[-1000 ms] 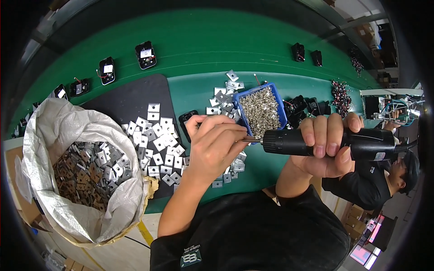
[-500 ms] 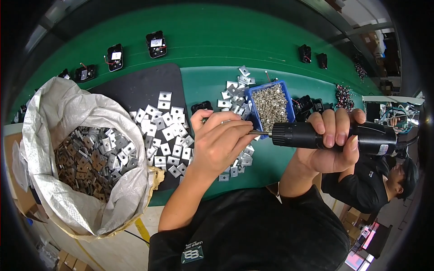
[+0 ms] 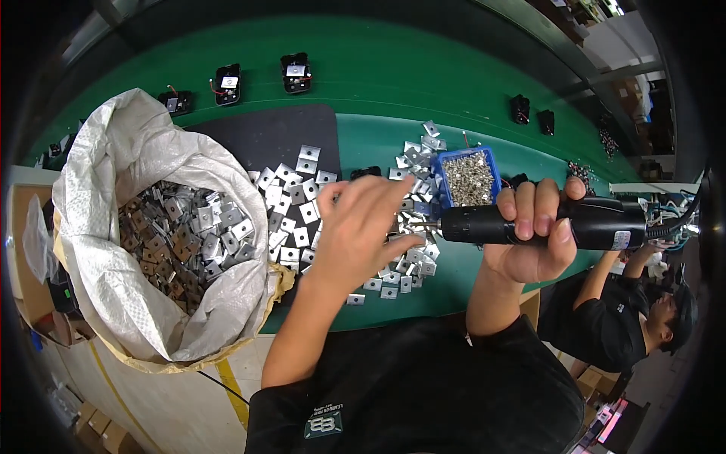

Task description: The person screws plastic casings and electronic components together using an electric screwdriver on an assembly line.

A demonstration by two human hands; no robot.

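The right hand [image 3: 527,261] grips a smooth, cylindrical black driver [image 3: 480,225]. The blurred left hand [image 3: 357,231], thumb and fingers parted, hovers near square, shiny metal plates [image 3: 308,213].

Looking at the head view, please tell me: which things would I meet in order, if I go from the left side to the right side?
White sack → left hand → blue tray → right hand → co-worker's dark cap.
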